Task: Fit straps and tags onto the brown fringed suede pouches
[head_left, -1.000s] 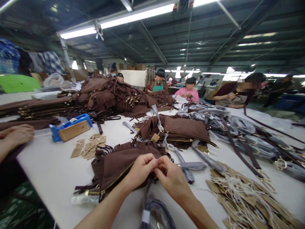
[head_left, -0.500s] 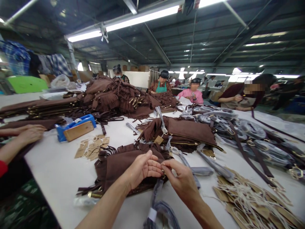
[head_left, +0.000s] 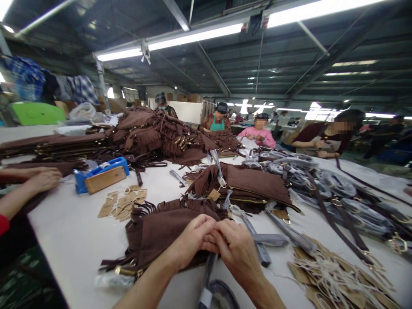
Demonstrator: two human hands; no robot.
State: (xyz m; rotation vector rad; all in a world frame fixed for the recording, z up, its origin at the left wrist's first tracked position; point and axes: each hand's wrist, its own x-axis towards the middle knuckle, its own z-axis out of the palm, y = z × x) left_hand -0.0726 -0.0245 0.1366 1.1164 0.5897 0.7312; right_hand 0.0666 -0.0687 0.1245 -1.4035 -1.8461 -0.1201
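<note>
A brown fringed bag [head_left: 161, 229] lies flat on the white table in front of me. My left hand [head_left: 196, 234] and my right hand [head_left: 233, 238] meet over its right end, fingers curled inward and touching. What they pinch is hidden behind the fingers. A plastic-wrapped strap [head_left: 210, 268] runs down from beneath my hands to a coil [head_left: 222, 296] at the bottom edge. Behind, more fringed bags [head_left: 257, 180] lie stacked, with a tan tag [head_left: 214, 195] on them.
Tan tags with white strings [head_left: 341, 274] are heaped at the right; more tags [head_left: 124, 204] lie left. A blue tape dispenser [head_left: 103, 171] stands beyond them. Wrapped straps [head_left: 337, 180] pile up at the right, brown bags [head_left: 144, 133] at the back. A co-worker's hand [head_left: 45, 180] is at the left edge.
My left hand has gone from stretched fingers to curled ones, and both hands have closed together at the bag's right end. The view has shifted slightly.
</note>
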